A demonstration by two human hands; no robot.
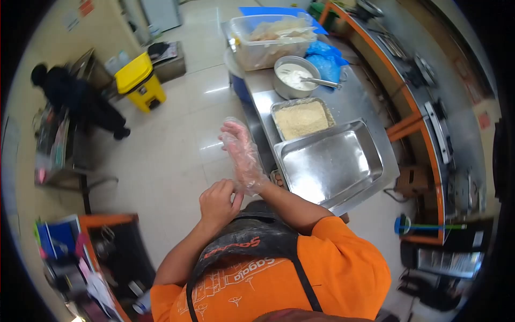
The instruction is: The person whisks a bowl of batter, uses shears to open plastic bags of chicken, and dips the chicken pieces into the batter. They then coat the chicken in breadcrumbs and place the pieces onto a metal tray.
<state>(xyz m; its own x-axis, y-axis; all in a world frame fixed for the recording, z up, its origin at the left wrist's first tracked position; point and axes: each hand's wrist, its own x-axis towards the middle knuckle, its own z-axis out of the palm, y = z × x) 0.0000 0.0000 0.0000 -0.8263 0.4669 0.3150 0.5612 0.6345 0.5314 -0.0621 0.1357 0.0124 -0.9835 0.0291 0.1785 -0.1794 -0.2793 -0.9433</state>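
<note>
My right hand (241, 155) wears a clear, loose plastic glove (249, 177) and is held out over the floor beside the steel table. Its fingers are extended and slightly bent, with nothing in them. My left hand (219, 203) is bare, its fingers closed at the wrist end of that glove, pinching the cuff. Right of the gloved hand, an empty steel tray (327, 161) lies on the table. Behind it sit a smaller pan of pale crumb-like powder (301, 119) and a metal pot (289, 88) holding white liquid and a ladle (324, 82).
On the steel table (351, 99) also stand a clear plastic tub (257, 53) and a blue plastic bag (324, 59). A yellow bin (140, 80) is on the floor at left. A person in dark clothes (75, 96) stands at a far-left counter. Shelving (413, 112) runs along the right.
</note>
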